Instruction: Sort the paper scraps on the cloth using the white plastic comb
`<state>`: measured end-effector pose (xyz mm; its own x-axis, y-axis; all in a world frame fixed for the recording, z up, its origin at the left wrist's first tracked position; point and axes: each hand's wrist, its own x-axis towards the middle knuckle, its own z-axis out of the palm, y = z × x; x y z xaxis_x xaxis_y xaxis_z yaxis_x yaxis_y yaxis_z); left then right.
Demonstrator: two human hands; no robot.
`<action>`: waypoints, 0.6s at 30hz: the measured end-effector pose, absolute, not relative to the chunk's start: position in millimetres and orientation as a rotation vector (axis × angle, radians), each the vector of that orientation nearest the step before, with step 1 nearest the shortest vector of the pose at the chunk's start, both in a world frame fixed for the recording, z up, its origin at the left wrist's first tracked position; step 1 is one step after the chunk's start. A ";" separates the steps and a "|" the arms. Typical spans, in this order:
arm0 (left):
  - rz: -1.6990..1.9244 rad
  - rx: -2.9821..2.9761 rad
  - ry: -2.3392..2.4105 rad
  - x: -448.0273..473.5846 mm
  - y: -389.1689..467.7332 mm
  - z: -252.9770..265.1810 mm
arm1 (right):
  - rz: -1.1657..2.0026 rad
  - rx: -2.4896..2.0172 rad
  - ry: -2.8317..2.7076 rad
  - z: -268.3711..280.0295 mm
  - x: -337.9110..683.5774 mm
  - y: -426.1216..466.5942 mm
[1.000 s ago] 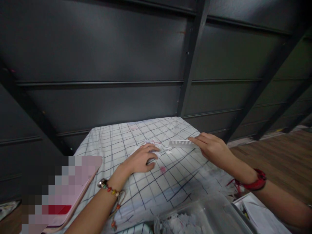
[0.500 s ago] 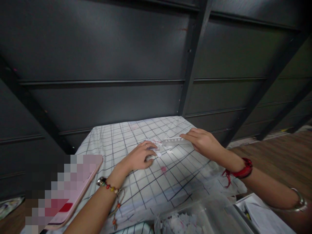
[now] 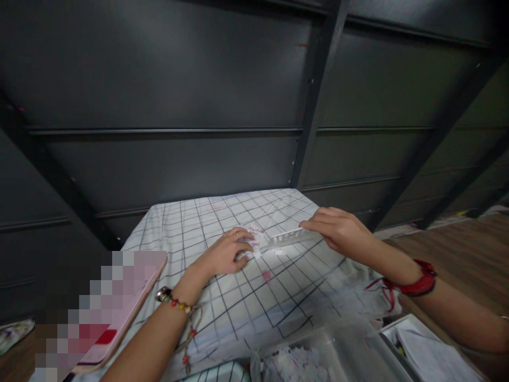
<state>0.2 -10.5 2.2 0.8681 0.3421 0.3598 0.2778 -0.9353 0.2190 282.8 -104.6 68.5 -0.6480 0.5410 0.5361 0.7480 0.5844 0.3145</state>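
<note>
In the head view my right hand [image 3: 338, 227] pinches the right end of a pale, translucent strip [image 3: 288, 237] with a row of small white marks or cells. The strip slants, its left end lower and close to the cloth. To its left, my left hand [image 3: 226, 252] rests palm down, fingers bent and apart. Its fingertips are at a little heap of small clear and white pieces [image 3: 256, 244] with reddish marks, too small to name. What lies under those fingers is hidden. A small white scrap [image 3: 280, 252] lies just below the strip.
A checked cloth [image 3: 199, 228] covers the table against a dark panelled wall [image 3: 178, 170]. At the left edge leans a pink phone [image 3: 139, 297], partly pixelated. In front are a clear plastic box [image 3: 350, 345] with white scraps [image 3: 296, 363] and a white box [image 3: 429, 350] holding papers.
My right hand has shifted a little to the right, and the strip has tipped so its left end sits lower. My left hand has barely moved.
</note>
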 end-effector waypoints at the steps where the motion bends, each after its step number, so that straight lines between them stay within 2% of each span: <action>1: 0.599 2.880 0.481 0.4 -10.3 1.9 | -0.734 -1.041 -2.419 69.3 284.8 -106.9; 18: 0.568 2.865 0.491 1.4 -12.5 4.2 | -0.559 -1.014 -2.451 74.1 277.2 -124.5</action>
<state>1.4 -12.5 4.2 0.8724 0.3527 0.3385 0.2841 -0.9292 0.2362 277.2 -124.5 74.1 -0.6416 0.5595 0.5246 0.7316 0.6519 0.1995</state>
